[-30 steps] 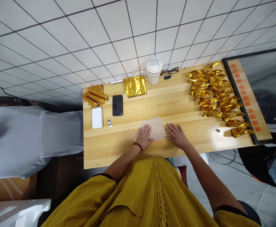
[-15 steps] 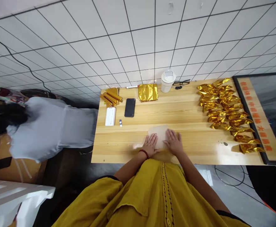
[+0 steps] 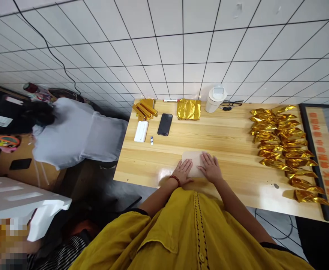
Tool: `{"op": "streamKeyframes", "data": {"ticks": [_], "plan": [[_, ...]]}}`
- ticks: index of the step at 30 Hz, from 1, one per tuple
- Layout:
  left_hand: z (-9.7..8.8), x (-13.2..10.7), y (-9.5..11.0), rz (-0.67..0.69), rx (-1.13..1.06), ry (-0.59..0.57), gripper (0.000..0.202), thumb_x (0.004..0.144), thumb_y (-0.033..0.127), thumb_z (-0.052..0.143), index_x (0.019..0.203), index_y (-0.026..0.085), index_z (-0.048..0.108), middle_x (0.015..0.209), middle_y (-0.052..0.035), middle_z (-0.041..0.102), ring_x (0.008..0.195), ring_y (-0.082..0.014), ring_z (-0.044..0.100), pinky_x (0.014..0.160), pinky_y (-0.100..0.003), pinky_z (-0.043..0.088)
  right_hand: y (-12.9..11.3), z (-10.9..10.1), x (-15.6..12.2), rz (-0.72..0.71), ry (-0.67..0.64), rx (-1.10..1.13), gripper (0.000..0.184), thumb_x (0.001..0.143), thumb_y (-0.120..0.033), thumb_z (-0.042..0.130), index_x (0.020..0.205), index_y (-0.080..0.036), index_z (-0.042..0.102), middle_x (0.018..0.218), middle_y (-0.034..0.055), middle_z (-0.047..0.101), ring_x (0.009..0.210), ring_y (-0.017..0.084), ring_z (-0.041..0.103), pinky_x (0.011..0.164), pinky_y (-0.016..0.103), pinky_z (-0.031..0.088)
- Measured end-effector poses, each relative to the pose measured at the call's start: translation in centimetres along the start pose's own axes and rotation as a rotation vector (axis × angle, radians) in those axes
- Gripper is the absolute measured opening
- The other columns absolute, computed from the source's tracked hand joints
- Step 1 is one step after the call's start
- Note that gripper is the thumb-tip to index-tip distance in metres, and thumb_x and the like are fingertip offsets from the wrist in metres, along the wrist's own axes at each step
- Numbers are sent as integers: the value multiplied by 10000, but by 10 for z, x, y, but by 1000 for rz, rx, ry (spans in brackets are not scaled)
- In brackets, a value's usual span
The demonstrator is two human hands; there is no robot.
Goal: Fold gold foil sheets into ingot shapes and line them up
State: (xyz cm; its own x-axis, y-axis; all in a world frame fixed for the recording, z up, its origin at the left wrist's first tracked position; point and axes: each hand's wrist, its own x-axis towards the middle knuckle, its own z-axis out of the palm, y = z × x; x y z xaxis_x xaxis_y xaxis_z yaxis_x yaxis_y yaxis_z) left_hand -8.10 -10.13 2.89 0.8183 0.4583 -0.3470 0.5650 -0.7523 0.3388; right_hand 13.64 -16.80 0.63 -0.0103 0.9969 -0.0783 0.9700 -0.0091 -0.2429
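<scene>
My left hand (image 3: 183, 173) lies flat on the left edge of a pale beige sheet (image 3: 194, 161) near the table's front edge. On the sheet's right edge rests my right hand (image 3: 211, 167), its fingers stretched out. Neither hand grips anything. What the sheet is made of I cannot tell. A red bead bracelet (image 3: 176, 180) circles my left wrist. Further back lies a stack of gold foil sheets (image 3: 188, 109). Folded gold foil pieces (image 3: 271, 140) stand in two rows at the right of the table.
Behind my hands are a black phone (image 3: 164, 124), a white power bank (image 3: 141, 131), a small white-and-blue stick (image 3: 152, 140), gold strips (image 3: 145, 109), a white cup (image 3: 215, 99) and glasses (image 3: 233, 103). A framed board (image 3: 323, 161) borders the right side. A person in grey (image 3: 68, 131) is at left.
My view has shifted and tilted, so the table appears turned and further right. Both hands stay flat on the beige sheet.
</scene>
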Motion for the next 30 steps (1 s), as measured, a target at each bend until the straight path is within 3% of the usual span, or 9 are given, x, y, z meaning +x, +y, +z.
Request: {"op": "streamKeyframes", "data": {"ticks": [4,9,12,14,16,19,23,27,30], "plan": [[-12,0,-2,-14,-31,-27,750,950,477,501,1585,186,229,1665,-101,187,1548,-276,140,1244,-591,79,17,-20,5,78,-13,-40,573,1008,-351,360,1565,-224,330,1592,105,387,1462,321,333,1185,619,101],[-51,14,-22,-111,-42,-23,702,875,244,593,1538,234,364,1678,-95,135,1549,-334,81,1228,-620,50,3,-38,9,-226,-199,12,531,968,-332,477,1497,-287,460,1620,47,349,1482,282,299,1184,499,212],[-74,23,-22,-490,-49,164,786,837,169,577,1567,128,287,1672,-183,65,1538,-406,8,1209,-656,54,-16,-44,-1,84,-180,-17,593,968,-445,479,1506,-195,451,1616,147,332,1417,356,382,1066,512,366],[-78,24,-9,-535,-86,259,751,866,170,517,1566,79,261,1671,-195,54,1543,-385,-1,1228,-613,71,-33,-46,-8,274,-178,-34,675,962,-487,471,1531,-130,399,1591,227,343,1316,405,480,965,520,433],[-69,22,12,-384,-146,243,715,891,178,462,1564,57,250,1673,-179,86,1551,-335,24,1250,-537,95,-47,-44,-11,273,-187,-10,638,976,-431,445,1529,-115,400,1571,232,377,1276,384,523,958,495,441],[-40,15,38,-207,-193,83,703,909,189,430,1563,22,234,1664,-185,125,1552,-310,50,1257,-488,106,-54,-31,-9,61,-144,36,561,987,-306,403,1525,-148,413,1606,151,353,1400,306,420,1105,454,339],[-8,8,43,-176,-147,5,759,935,370,469,1579,61,212,1664,-172,129,1553,-303,56,1258,-476,119,-19,-8,-11,-211,-123,58,620,985,-393,424,1562,-184,333,1626,76,329,1500,256,261,1219,481,150],[3,5,32,-148,-106,33,831,912,449,526,1592,104,196,1666,-157,106,1555,-292,44,1255,-479,131,27,-6,-19,46,-38,-24,669,1000,-463,366,1590,-171,243,1635,113,293,1512,289,232,1205,564,135],[7,6,28,-133,-117,32,848,919,480,520,1592,91,181,1665,-165,81,1555,-295,34,1253,-493,122,28,-15,-10,153,33,-43,710,1004,-481,343,1594,-112,206,1644,171,238,1521,333,193,1196,588,137]]}}
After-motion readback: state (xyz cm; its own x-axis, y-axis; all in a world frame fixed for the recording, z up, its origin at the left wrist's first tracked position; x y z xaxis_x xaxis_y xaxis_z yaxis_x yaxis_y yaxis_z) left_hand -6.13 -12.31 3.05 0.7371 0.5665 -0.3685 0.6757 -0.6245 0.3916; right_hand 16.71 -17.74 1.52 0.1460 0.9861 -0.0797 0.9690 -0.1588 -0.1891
